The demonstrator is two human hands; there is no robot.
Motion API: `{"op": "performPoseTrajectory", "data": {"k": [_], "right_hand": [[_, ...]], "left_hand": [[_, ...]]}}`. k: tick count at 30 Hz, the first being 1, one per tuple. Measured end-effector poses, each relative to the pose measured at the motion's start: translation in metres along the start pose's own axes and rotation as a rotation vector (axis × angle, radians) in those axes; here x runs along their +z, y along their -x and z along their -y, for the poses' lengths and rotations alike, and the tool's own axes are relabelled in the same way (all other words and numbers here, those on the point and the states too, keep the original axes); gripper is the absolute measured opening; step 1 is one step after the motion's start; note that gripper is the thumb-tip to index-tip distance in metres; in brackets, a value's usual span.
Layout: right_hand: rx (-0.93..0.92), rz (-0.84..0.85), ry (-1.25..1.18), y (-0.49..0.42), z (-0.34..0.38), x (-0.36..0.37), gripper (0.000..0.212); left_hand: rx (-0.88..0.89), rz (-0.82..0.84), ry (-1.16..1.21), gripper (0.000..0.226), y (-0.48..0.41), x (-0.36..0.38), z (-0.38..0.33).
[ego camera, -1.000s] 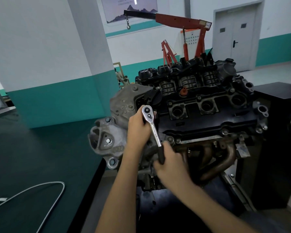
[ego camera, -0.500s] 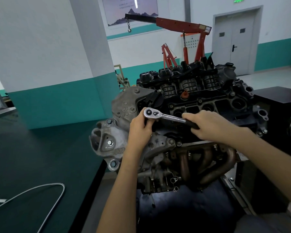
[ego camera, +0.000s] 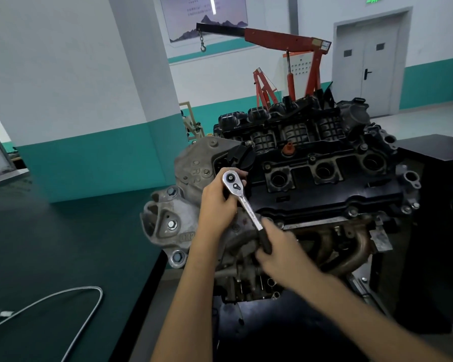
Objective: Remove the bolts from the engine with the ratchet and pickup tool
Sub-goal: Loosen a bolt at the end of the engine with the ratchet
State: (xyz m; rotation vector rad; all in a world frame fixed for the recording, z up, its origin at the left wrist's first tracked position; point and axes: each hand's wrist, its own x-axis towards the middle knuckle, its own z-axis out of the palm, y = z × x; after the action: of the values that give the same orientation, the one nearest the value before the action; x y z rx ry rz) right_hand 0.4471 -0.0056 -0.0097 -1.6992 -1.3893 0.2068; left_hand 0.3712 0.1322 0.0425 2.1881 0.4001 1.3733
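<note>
A black engine [ego camera: 324, 194] with a grey timing cover stands on a stand in front of me. A chrome ratchet [ego camera: 242, 199] has its head at the engine's left end, and its black handle points down and to the right. My left hand [ego camera: 217, 202] curls around the ratchet's head from the left and steadies it. My right hand [ego camera: 277, 249] grips the black handle, slightly blurred. The bolt under the ratchet's head is hidden. A flexible silver pickup tool [ego camera: 71, 307] lies bent on the green table at lower left.
A dark green table [ego camera: 50, 252] fills the left side. A black cabinet [ego camera: 439, 205] stands to the right of the engine. Behind the engine are a red engine hoist [ego camera: 288, 40], a white and teal pillar and a grey double door.
My right hand has swung the ratchet handle from pointing right across the engine back down towards me. My left hand has stayed on the ratchet's head.
</note>
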Motion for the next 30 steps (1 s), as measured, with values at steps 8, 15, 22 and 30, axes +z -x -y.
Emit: {"op": "performPoseTrajectory", "data": {"k": [8,15,22,30], "right_hand": [[-0.32,0.026,0.918,-0.071,-0.002,-0.12,0.031],[0.029,-0.066,0.062,0.005,-0.002,-0.004,0.025],[0.041,-0.054,0.0,0.002,0.01,0.021,0.03],[-0.277,0.024,0.918,-0.065,-0.005,-0.121,0.031]], "left_hand": [[-0.037,-0.084,-0.141,0.014,-0.002,0.004,0.0],[-0.059,-0.077,-0.2,0.011,-0.001,0.008,0.002],[-0.037,-0.071,-0.072,0.023,0.0,0.002,0.0],[-0.049,-0.022,-0.161,0.011,0.0,0.005,0.001]]}}
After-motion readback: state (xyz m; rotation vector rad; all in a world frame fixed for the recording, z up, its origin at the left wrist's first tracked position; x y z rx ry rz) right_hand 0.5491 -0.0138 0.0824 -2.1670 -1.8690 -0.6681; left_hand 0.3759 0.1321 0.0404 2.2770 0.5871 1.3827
